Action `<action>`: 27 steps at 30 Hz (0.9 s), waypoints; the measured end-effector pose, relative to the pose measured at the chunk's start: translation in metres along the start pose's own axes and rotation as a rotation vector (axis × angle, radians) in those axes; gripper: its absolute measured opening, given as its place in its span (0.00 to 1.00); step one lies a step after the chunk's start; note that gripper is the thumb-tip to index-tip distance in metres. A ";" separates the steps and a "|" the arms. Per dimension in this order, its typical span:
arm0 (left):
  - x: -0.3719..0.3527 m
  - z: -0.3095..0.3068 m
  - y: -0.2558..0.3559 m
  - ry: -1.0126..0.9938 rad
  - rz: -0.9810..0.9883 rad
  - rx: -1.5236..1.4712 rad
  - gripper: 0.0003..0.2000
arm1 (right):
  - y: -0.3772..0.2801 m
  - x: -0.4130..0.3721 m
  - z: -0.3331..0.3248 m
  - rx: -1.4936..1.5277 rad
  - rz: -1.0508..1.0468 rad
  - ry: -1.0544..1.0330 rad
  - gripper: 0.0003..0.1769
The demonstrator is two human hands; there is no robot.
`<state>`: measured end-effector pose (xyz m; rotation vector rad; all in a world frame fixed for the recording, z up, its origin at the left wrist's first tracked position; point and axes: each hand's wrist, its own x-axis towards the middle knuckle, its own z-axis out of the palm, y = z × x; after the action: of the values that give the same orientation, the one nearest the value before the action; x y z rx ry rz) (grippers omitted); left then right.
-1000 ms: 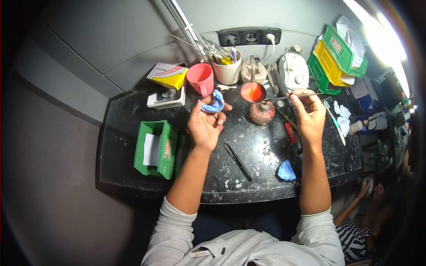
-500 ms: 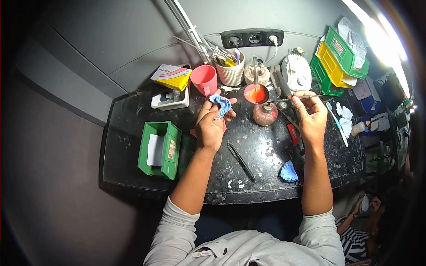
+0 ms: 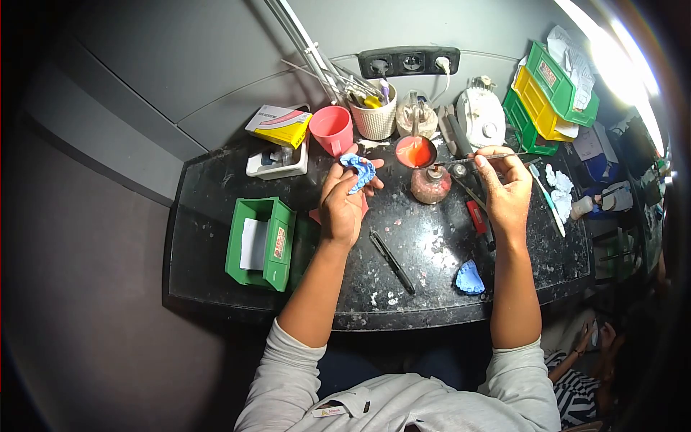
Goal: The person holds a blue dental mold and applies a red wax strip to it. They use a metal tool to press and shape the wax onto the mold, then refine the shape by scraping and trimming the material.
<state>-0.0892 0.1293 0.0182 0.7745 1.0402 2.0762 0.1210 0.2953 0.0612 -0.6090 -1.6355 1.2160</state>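
Observation:
My left hand (image 3: 342,209) holds a blue dental cast (image 3: 358,173) between thumb and fingers, left of the burner. The fingers of my right hand (image 3: 505,180) pinch a thin metal tool (image 3: 497,157), whose tip points left toward a round pan of red wax (image 3: 414,152). Just below the pan stands a glass burner (image 3: 430,186) with pinkish contents; any flame is hard to make out. A second blue cast (image 3: 469,279) lies near the front edge, and a black pen (image 3: 392,262) rests between my forearms.
A green bin (image 3: 279,248) stands at the left. Along the back are a pink cup (image 3: 332,129), a white tool basket (image 3: 376,120) and a white device (image 3: 481,121). A toothbrush (image 3: 549,202) lies at the right. Another person's hands (image 3: 586,337) show at lower right.
Both my hands keep nearly the same positions and grips. The view has shifted very slightly, and the other person's hands at lower right have moved a little.

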 end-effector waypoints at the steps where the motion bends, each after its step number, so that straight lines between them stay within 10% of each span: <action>1: 0.000 0.000 0.000 0.000 0.000 0.000 0.29 | 0.000 0.000 0.000 0.003 0.005 0.000 0.05; 27: -0.001 -0.002 -0.004 0.020 0.090 0.005 0.17 | -0.001 0.000 0.000 -0.003 0.002 0.007 0.06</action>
<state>-0.0888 0.1289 0.0135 0.8185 1.0393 2.1617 0.1213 0.2950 0.0622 -0.6168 -1.6314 1.2116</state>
